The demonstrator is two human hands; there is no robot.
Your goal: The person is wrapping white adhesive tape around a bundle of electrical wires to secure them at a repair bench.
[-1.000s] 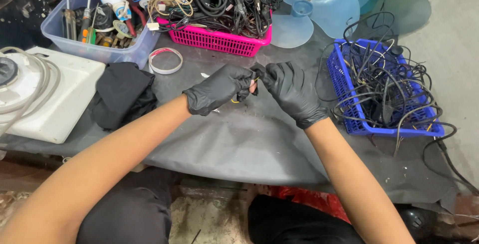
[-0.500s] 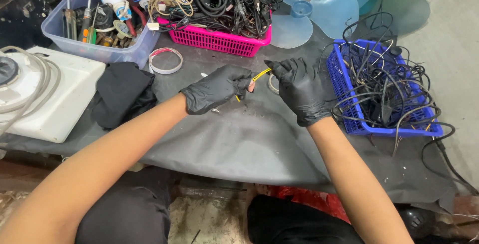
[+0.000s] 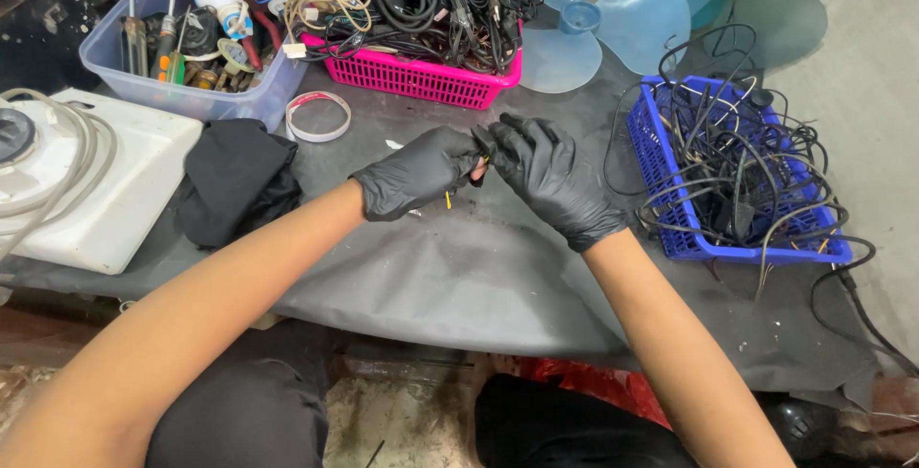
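Both of my hands wear black gloves and meet over the middle of a dark grey table cover (image 3: 459, 267). My left hand (image 3: 416, 173) is closed around a small part with a yellow wire (image 3: 447, 200) poking out below the fingers. My right hand (image 3: 548, 173) pinches the same small part at its top end, fingertips touching those of the left. The part itself is mostly hidden between the gloves.
A pink basket (image 3: 421, 76) of black cables stands behind the hands. A blue basket (image 3: 670, 190) of tangled wires is at the right. At the left are a clear tool box (image 3: 163, 95), a tape roll (image 3: 319, 116), a black cloth (image 3: 235, 181) and a white appliance (image 3: 105, 181). Blue fan blades (image 3: 622, 28) lie far back.
Half a second ago my hands were apart with a yellow wire stretched between them. Now they have come back together, fingertips touching over the small part.
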